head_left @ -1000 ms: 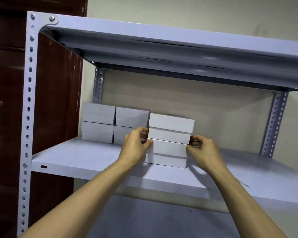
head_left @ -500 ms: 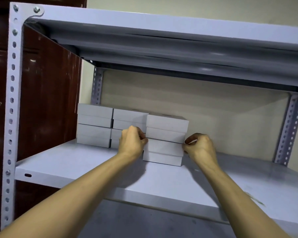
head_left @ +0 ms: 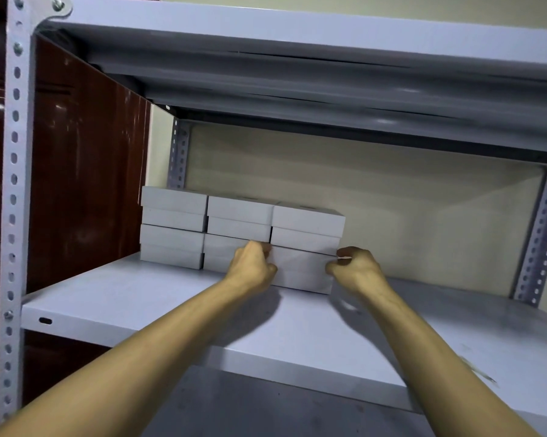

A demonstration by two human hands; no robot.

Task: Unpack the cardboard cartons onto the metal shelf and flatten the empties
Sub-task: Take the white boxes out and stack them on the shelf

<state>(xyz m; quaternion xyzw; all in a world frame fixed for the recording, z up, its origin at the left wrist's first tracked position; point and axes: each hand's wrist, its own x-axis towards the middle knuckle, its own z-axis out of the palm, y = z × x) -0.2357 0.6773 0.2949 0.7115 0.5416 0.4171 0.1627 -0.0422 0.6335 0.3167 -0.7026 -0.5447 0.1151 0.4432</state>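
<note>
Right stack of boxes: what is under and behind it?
Under the right stack lies the shelf. Behind it the wall shows above; anything low behind is hidden by the stack itself.

Bare forearms rise from 7 and 5 o'clock toward the centre. The left hand (head_left: 253, 269) and right hand (head_left: 358, 270) are both curled into fists, level with each other.

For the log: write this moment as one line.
stack: on shelf, rightmost of three | left hand: curled against its left | right hand: curled against its right
</note>
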